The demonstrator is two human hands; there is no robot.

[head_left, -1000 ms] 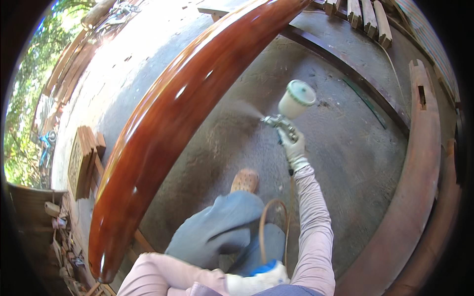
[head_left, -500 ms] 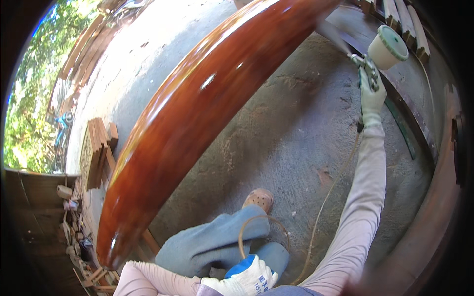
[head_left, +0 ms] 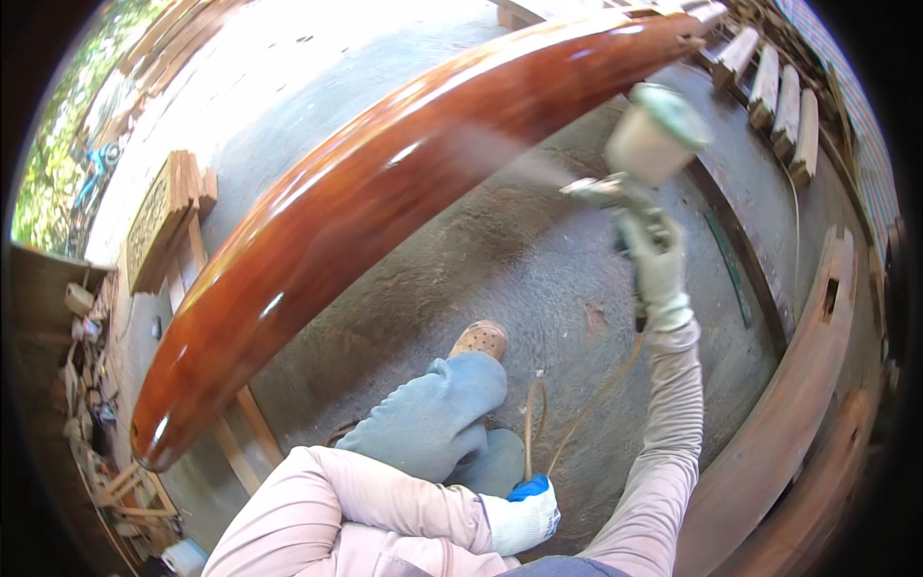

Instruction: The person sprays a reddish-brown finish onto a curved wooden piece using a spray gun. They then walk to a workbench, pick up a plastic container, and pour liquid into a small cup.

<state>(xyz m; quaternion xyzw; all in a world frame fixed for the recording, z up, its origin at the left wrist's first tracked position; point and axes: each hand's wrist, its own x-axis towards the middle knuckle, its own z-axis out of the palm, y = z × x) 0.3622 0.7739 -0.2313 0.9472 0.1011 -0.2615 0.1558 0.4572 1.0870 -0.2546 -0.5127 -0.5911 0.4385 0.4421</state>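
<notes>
A long, curved wooden beam [head_left: 336, 231] with a glossy red-brown finish stretches from the lower left to the upper right. Gripped in my gloved right hand [head_left: 658, 264] is a spray gun [head_left: 604, 189], its nozzle toward the beam's underside. A pale mist leaves the nozzle and reaches the wood. The gun's whitish cup with a green lid [head_left: 656, 137] is blurred by motion. My left hand [head_left: 522, 516], in a white and blue glove, is closed around a yellowish air hose [head_left: 529, 433] low in front of me. Its fingertips are mostly hidden.
Carved wooden pieces [head_left: 162, 226] are stacked left of the beam. Several squared timbers [head_left: 766, 88] lie at the upper right. Unfinished curved beams [head_left: 774, 433] line the right side. My shoe [head_left: 481, 338] stands on the concrete floor, and the hose trails near my legs.
The spray gun in my right hand has moved left and down along the beam, still spraying. The view has shifted, bringing the beam's far end into sight. My left hand still holds the hose.
</notes>
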